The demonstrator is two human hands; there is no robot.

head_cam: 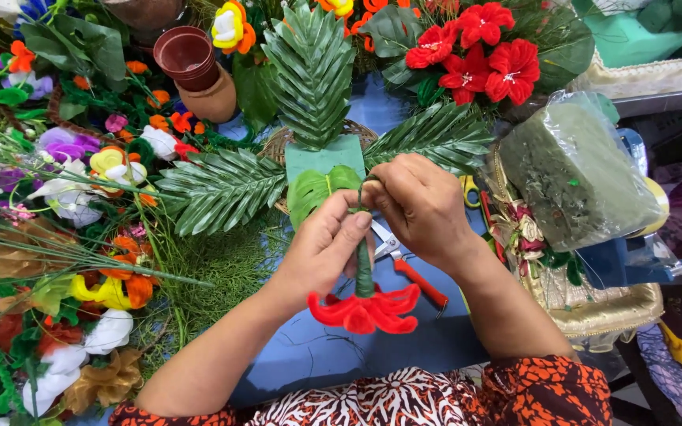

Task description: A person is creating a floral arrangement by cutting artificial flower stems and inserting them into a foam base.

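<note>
The basket (278, 143) already holds a green foam block (327, 156) with 3 palm leaves (309, 71) fanned out and a split leaf (313, 192) in front — greenery looks done, flowers not yet in. The left hand (327, 244) is closed around the green stem (365, 268) of a red flower (366, 309), head hanging down, just below the basket. The right hand (420, 207) pinches the stem's top end — it seems in preparation. Red-handled pliers (408, 267) lie beneath on the blue table (317, 347).

left hand (325, 248): fingers curled, gripping | right hand (420, 207): fingertips pinched, palm down | hands touching
</note>
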